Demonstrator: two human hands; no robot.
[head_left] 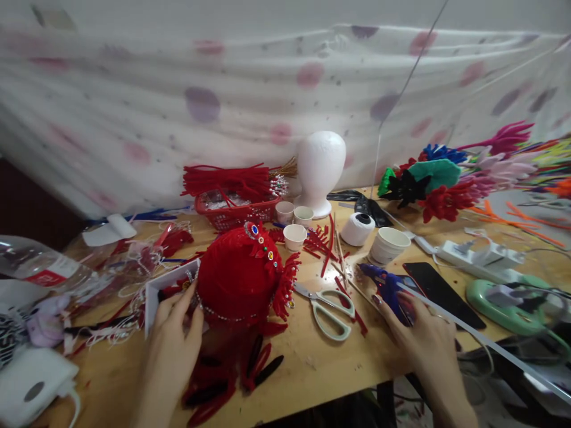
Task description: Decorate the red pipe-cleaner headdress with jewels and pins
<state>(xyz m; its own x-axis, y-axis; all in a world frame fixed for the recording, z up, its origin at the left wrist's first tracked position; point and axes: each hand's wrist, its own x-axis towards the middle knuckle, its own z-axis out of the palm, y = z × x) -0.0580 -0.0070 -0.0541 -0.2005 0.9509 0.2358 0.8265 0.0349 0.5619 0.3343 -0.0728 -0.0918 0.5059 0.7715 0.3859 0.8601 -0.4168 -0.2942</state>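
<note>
A round red headpiece (238,276) with jewelled ornaments, a string of beads and a red tassel-like flower sits at left centre. My left hand (176,327) is at its left side, fingers curled against the edge; the fingertips are partly hidden. On the right lies a blue glue gun (386,282), a long translucent glue stick (486,345) running out of its rear. Over the gun's handle, my right hand (422,336) has its thumb and fingers apart. Scissors with pale handles (332,312) lie between the hands. Beneath my left hand's fingers is a white box (151,306) holding small red pieces.
Behind stand a white foam head (320,172), a red basket (223,217), paper cups (295,236) and a thread spool (357,229). A phone (446,294) and power strip (477,258) lie right. Dark and red petal pieces (259,365) are near the front edge. A plastic bottle (49,264) lies left.
</note>
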